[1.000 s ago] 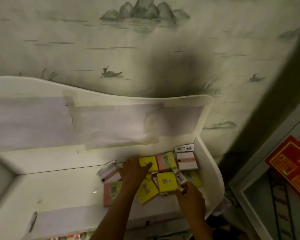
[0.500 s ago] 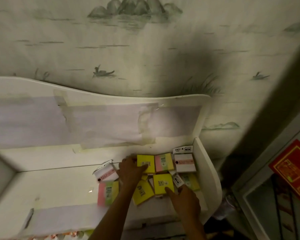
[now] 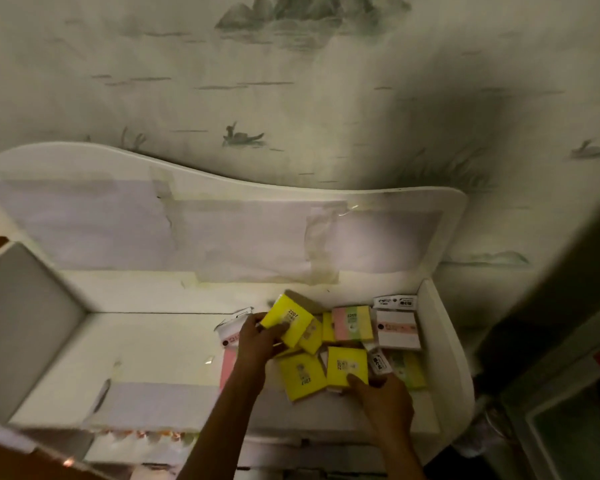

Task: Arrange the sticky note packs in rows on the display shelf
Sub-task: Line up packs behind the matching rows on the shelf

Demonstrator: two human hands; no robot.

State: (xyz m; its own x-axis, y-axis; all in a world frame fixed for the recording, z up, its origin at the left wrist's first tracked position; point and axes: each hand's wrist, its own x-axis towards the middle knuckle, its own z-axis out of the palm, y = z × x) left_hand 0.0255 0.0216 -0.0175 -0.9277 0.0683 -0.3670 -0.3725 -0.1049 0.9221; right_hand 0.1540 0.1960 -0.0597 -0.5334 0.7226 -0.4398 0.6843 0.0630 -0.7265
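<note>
yellow packs: 4 visible, shelf at 3 o'clock end
left hand: grip grasping yellow pack, raised, tilted
right hand: fingers straight, touching front yellow pack's edge

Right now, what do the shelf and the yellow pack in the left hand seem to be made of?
The shelf looks like white painted board, smooth with a soft sheen and rounded edges; wood or plastic, I cannot tell. The yellow pack that the left hand holds looks like a paper block with a printed label; a clear wrap is possible, but not certain.
</note>
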